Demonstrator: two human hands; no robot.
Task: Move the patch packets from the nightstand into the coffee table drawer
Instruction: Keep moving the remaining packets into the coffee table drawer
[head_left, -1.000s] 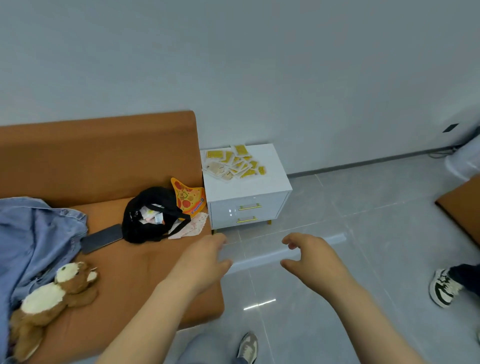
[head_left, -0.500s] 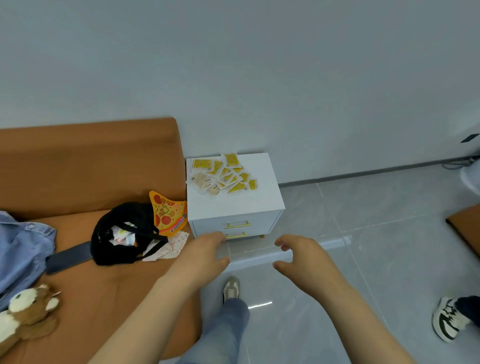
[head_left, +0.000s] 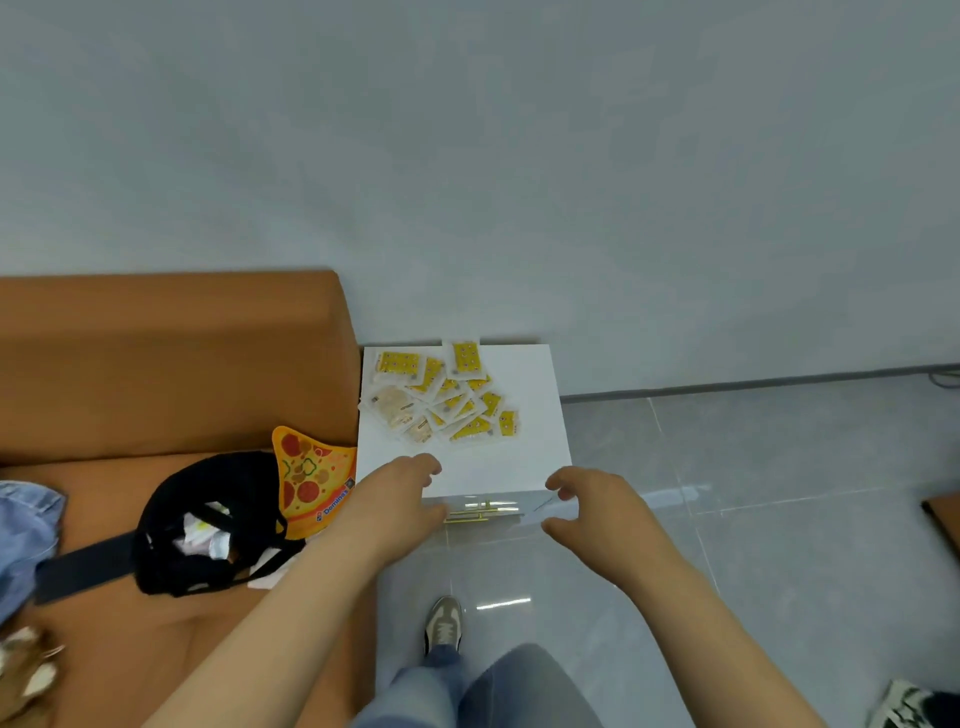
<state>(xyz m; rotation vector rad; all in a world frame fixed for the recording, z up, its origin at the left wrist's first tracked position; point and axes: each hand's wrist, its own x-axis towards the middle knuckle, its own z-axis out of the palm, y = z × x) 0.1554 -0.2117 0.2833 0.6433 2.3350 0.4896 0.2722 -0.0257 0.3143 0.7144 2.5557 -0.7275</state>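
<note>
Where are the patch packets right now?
In the head view, the patch packets lie scattered on the back left of the white nightstand top, beside the orange sofa backrest.

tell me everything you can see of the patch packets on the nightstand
The patch packets are small flat sachets, a dozen or more, mostly yellow print with white edges, a few paler tan ones at the left. They lie loose and overlapping in a heap on the back left of the white nightstand top, one poking past its rear edge. Only the nightstand touches them; the left hand and right hand are near its front edge, short of the pile.
</note>
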